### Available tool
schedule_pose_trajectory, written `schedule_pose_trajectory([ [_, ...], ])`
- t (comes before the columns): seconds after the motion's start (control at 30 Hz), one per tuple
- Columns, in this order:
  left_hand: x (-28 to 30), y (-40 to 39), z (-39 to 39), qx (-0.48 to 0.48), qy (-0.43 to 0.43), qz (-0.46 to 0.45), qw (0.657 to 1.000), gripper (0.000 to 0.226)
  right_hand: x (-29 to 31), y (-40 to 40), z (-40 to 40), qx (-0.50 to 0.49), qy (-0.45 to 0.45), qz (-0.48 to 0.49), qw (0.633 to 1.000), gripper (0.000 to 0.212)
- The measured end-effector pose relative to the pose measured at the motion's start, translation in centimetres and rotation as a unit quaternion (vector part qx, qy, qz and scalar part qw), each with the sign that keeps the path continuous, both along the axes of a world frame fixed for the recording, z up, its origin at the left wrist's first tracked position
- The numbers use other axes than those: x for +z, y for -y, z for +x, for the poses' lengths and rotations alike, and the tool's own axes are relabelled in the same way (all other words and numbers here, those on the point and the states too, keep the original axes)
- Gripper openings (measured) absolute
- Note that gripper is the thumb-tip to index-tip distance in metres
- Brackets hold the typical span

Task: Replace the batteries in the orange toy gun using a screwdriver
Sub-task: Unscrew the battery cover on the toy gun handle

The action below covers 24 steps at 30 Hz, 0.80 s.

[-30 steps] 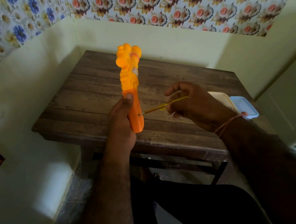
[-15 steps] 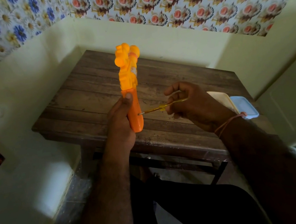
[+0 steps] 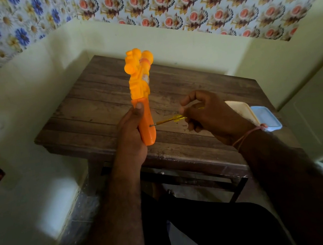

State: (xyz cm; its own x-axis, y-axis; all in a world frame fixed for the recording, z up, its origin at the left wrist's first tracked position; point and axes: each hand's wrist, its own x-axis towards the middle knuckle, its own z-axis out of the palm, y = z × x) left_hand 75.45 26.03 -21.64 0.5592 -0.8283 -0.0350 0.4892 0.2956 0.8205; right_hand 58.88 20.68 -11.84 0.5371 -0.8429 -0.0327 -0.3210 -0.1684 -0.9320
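The orange toy gun (image 3: 140, 88) stands upright above the wooden table (image 3: 97, 110), barrel end up. My left hand (image 3: 132, 134) grips its darker orange handle from the left, thumb on top. My right hand (image 3: 209, 116) pinches a thin yellow-handled screwdriver (image 3: 168, 120) that lies nearly level. Its metal tip touches the right side of the handle. No batteries show.
A cream tray (image 3: 241, 107) and a light blue lidded box (image 3: 266, 117) sit on the table's right end, behind my right wrist. Cream walls close in the table at the back and left. My legs are under the near edge.
The gun has tilted very slightly left. My right hand's fingers have shifted a little on the screwdriver, whose tip stays against the handle.
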Motion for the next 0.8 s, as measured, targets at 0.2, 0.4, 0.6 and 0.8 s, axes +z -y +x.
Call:
schedule_pose_trajectory([
  [0.2, -0.09, 0.07, 0.05, -0.005, -0.007, 0.001, 1.000, 0.046, -0.08, 0.19, -0.06, 0.024, 0.056, 0.042, 0.997, 0.034],
  [0.4, -0.12, 0.10, 0.25, -0.007, -0.023, 0.006, 1.000, 0.043, 0.01, -0.35, 0.14, 0.037, -0.020, -0.002, 0.999, 0.005],
  [0.6, -0.38, 0.16, 0.41, -0.019, -0.029, -0.006, 0.999, 0.044, -0.69, -0.28, 0.04, 0.014, -0.038, -0.054, 0.998, 0.007],
  [0.8, -0.26, 0.21, 0.46, -0.014, -0.038, -0.006, 0.999, 0.054, -0.32, -0.09, 0.01, 0.035, 0.024, 0.020, 0.999, 0.030],
])
